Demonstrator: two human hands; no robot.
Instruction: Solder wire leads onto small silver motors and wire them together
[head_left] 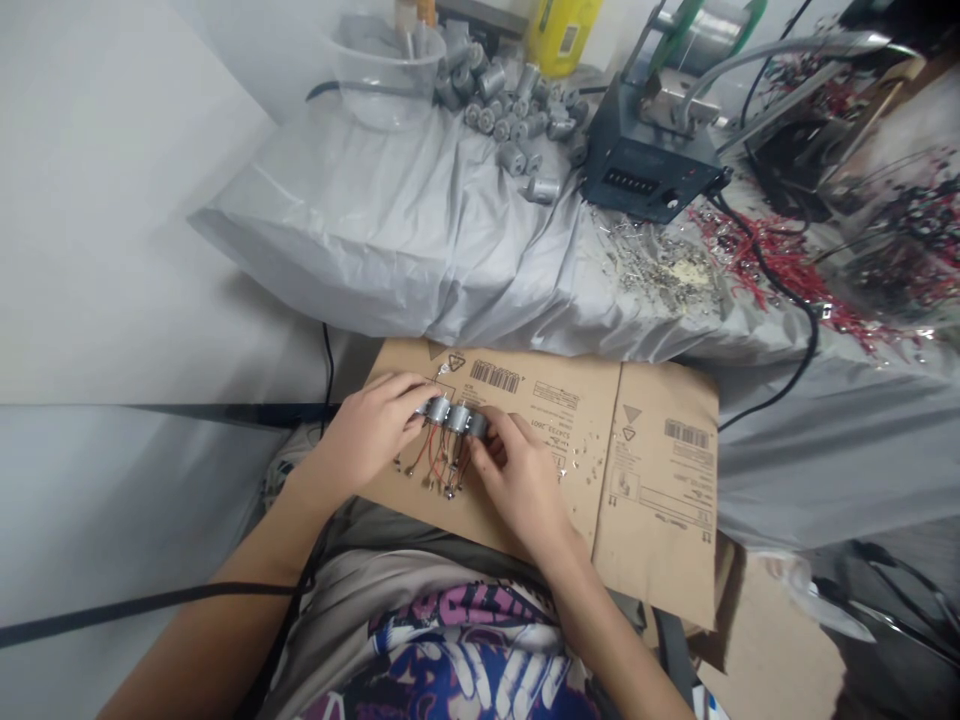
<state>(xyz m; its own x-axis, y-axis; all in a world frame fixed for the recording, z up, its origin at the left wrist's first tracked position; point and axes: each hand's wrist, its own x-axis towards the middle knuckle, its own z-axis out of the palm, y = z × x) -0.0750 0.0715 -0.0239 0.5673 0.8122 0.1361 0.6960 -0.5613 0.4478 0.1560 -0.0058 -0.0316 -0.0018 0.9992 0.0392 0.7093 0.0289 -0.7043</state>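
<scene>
A flattened cardboard sheet (645,470) lies across my lap. On it, three small grey motors (454,416) with red and black wire leads sit side by side in a row. My left hand (371,430) has its fingers curled round the left end of the row. My right hand (521,475) pinches the right end with fingers bent. Both hands touch the motors; the thin wires hang toward me between the hands.
A table covered in grey plastic sheeting (360,240) stands ahead, holding a pile of several grey motors (517,110), a clear plastic tub (386,70), a dark soldering station (649,150), a yellow bottle (561,30), red wire scraps (780,260) and black cables (795,300).
</scene>
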